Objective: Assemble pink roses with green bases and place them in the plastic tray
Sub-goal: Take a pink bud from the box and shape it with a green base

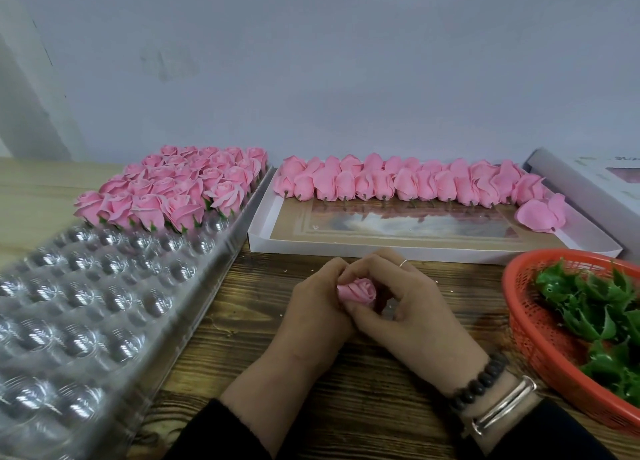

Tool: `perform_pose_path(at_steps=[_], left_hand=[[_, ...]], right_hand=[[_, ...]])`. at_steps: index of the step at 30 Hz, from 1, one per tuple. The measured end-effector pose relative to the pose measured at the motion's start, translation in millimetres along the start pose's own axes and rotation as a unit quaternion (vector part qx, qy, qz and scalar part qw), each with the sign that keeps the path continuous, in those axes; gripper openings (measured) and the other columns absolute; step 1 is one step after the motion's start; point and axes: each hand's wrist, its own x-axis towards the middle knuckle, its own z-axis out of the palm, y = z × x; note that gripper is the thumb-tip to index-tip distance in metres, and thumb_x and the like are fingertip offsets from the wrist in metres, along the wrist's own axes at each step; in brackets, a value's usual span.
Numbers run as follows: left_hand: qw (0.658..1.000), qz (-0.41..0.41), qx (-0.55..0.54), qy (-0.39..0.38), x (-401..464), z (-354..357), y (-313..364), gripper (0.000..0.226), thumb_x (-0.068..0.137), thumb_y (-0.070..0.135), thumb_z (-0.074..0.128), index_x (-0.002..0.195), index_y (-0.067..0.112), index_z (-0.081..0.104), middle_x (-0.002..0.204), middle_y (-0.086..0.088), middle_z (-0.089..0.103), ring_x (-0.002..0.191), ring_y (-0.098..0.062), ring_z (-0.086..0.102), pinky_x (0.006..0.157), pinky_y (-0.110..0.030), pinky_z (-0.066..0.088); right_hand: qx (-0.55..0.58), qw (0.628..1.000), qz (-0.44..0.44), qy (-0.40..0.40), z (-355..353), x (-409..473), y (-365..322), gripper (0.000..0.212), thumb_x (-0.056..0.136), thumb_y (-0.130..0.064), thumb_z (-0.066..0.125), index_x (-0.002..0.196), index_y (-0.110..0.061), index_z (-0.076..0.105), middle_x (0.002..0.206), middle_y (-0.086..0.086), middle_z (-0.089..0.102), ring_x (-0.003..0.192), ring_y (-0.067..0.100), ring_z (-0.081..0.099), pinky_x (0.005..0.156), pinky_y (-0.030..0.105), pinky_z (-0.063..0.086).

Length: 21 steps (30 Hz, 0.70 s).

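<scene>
A pink rose (358, 289) is held between both hands above the wooden table, its bloom facing up. My left hand (317, 303) grips it from the left with curled fingers. My right hand (401, 300) pinches it from the right; its underside is hidden. The clear plastic tray (86, 303) lies at the left, with several finished roses on green bases (173, 186) filling its far rows. Green bases (595, 307) lie heaped in a red basket (519, 324) at the right.
A shallow white box (415, 248) behind the hands holds a row of bare pink roses (398, 182) along its far side. Another white box (588, 179) stands at the far right. A pale wall closes the back.
</scene>
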Motion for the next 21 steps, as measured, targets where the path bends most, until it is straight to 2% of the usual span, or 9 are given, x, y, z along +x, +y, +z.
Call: perform_pose_path(at_steps=[2,3,6,8,11,13,17,21], left_hand=[[1.000,-0.001,-0.006,-0.009,-1.3,0.6,0.4,0.031,0.073,0.007,0.072,0.090,0.025,0.054,0.081,0.008,0.064,0.076,-0.001,0.060,0.062,-0.014,0.047],[1.000,0.000,-0.007,-0.016,-1.6,0.8,0.5,0.038,0.072,0.008,0.074,0.095,0.028,0.052,0.085,0.009,0.065,0.078,0.000,0.060,0.064,-0.012,0.046],[0.999,-0.007,-0.002,-0.033,-1.0,1.3,0.3,0.066,0.069,0.008,0.076,0.122,0.030,0.044,0.104,0.007,0.062,0.095,-0.005,0.060,0.080,-0.020,0.050],[0.999,0.004,0.032,-0.025,-1.0,1.7,1.4,0.073,0.069,0.009,0.076,0.129,0.032,0.039,0.110,0.005,0.056,0.101,-0.007,0.054,0.085,-0.019,0.047],[0.990,0.048,0.126,0.040,-1.3,2.4,4.0,0.064,0.069,0.015,0.075,0.123,0.028,0.043,0.107,0.004,0.049,0.103,-0.013,0.047,0.089,-0.028,0.042],[0.979,0.082,0.172,0.072,-2.6,3.8,6.6,0.056,0.070,0.018,0.074,0.117,0.026,0.046,0.103,0.007,0.046,0.102,-0.013,0.044,0.087,-0.027,0.037],[0.965,0.120,0.217,0.081,-4.8,5.9,9.2,0.041,0.075,0.017,0.069,0.107,0.028,0.044,0.099,0.011,0.052,0.095,-0.009,0.040,0.078,-0.021,0.032],[0.960,0.134,0.231,0.077,-5.6,5.7,9.5,0.038,0.076,0.013,0.066,0.107,0.024,0.048,0.097,0.007,0.055,0.093,-0.010,0.040,0.078,-0.023,0.032]], right_hand=[[0.006,1.000,0.017,0.007,0.6,-0.1,0.1,0.023,0.074,-0.010,0.070,0.085,-0.029,0.062,0.088,-0.016,0.053,0.088,0.002,0.053,0.074,0.014,0.044],[0.010,1.000,0.023,0.014,0.8,-0.1,0.4,0.024,0.073,-0.008,0.070,0.084,-0.027,0.062,0.086,-0.016,0.054,0.086,0.002,0.053,0.072,0.012,0.042],[0.030,0.998,0.043,0.036,1.6,0.4,1.5,0.023,0.071,-0.006,0.070,0.082,-0.025,0.064,0.082,-0.015,0.057,0.083,0.002,0.055,0.071,0.012,0.043],[0.057,0.995,0.060,0.057,2.0,1.1,3.0,0.024,0.070,-0.005,0.069,0.080,-0.026,0.064,0.083,-0.014,0.058,0.081,0.003,0.058,0.070,0.016,0.046],[0.074,0.990,0.076,0.095,2.7,2.3,5.5,0.025,0.069,-0.004,0.068,0.077,-0.027,0.064,0.081,-0.010,0.060,0.078,0.006,0.061,0.071,0.025,0.050],[0.080,0.988,0.083,0.105,3.8,2.3,6.4,0.026,0.070,-0.002,0.069,0.076,-0.026,0.064,0.080,-0.008,0.060,0.078,0.010,0.062,0.071,0.030,0.050],[0.065,0.990,0.078,0.095,6.6,1.9,5.9,0.022,0.073,-0.005,0.072,0.075,-0.024,0.062,0.078,-0.007,0.058,0.073,0.005,0.056,0.066,0.019,0.045],[0.066,0.992,0.074,0.077,6.1,2.2,4.6,0.020,0.071,-0.003,0.071,0.078,-0.020,0.064,0.079,-0.005,0.058,0.074,0.005,0.056,0.067,0.021,0.047]])
